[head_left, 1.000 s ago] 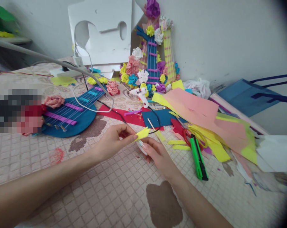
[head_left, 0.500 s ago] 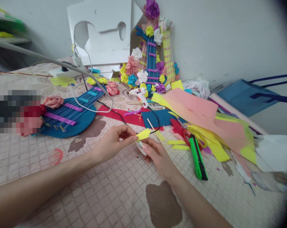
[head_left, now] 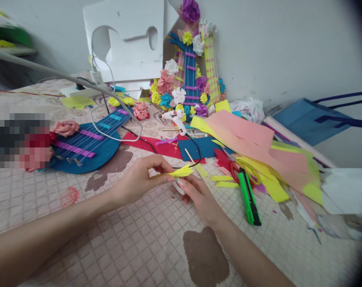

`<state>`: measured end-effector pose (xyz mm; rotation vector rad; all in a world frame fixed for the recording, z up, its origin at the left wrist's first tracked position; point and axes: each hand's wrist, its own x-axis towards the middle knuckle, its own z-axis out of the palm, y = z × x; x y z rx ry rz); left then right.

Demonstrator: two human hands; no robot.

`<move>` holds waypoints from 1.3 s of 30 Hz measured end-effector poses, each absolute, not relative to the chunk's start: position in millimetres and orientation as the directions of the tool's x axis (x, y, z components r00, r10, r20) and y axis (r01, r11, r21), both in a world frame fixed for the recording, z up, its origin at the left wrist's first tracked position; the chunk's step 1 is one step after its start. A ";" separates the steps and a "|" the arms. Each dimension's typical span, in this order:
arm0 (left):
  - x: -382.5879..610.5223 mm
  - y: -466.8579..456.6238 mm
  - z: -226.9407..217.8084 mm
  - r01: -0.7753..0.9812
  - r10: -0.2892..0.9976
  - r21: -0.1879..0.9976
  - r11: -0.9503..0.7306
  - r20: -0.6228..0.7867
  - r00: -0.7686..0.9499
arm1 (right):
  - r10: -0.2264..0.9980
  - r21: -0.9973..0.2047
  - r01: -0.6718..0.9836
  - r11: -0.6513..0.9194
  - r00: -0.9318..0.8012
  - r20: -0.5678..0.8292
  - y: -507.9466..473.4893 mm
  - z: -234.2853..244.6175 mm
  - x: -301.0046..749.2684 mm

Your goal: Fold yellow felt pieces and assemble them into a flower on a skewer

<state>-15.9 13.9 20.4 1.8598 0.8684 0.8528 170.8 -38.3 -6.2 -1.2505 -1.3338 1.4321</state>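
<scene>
My left hand (head_left: 143, 177) pinches a small bundle of bright yellow paper (head_left: 182, 171) between thumb and fingers, its fringed end fanning out to the right. Just beneath it, my right hand (head_left: 198, 195) is closed around a white, curved object (head_left: 178, 188) that looks like the edge of a roll of tape; the fingers cover most of it. The two hands almost meet above the checked tablecloth (head_left: 151, 235). Behind them lies a blue paper guitar (head_left: 105, 153) with purple strips, strings and pink paper roses.
A white glue gun (head_left: 175, 117) stands behind the hands, its black cord curving toward them. To the right lie a green box cutter (head_left: 249, 197), red-handled scissors (head_left: 235, 169) and pink paper sheets (head_left: 240, 131). Flower-covered paper guitars (head_left: 190, 75) lean on the wall. A white cable crosses the left side.
The yellow paper has turned in my left hand, and its fringed tips now spread farther to the right. My right hand keeps nearly the same place with the white object.
</scene>
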 end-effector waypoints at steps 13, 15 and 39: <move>-18.4 10.0 16.2 0.294 0.657 0.615 -0.732 0.521 0.546 | 0.975 -0.987 0.125 -0.099 -0.184 -0.121 -38.5 -4.6 168.7; -16.7 8.4 17.8 0.308 0.722 0.684 -0.661 0.469 0.509 | 0.974 -0.987 0.127 -0.095 -0.194 -0.119 -38.5 -2.1 168.5; -10.4 6.0 26.8 0.271 0.802 0.960 -0.070 -0.107 0.588 | 0.992 -0.994 0.111 0.005 -0.127 -0.009 -39.4 -1.3 169.0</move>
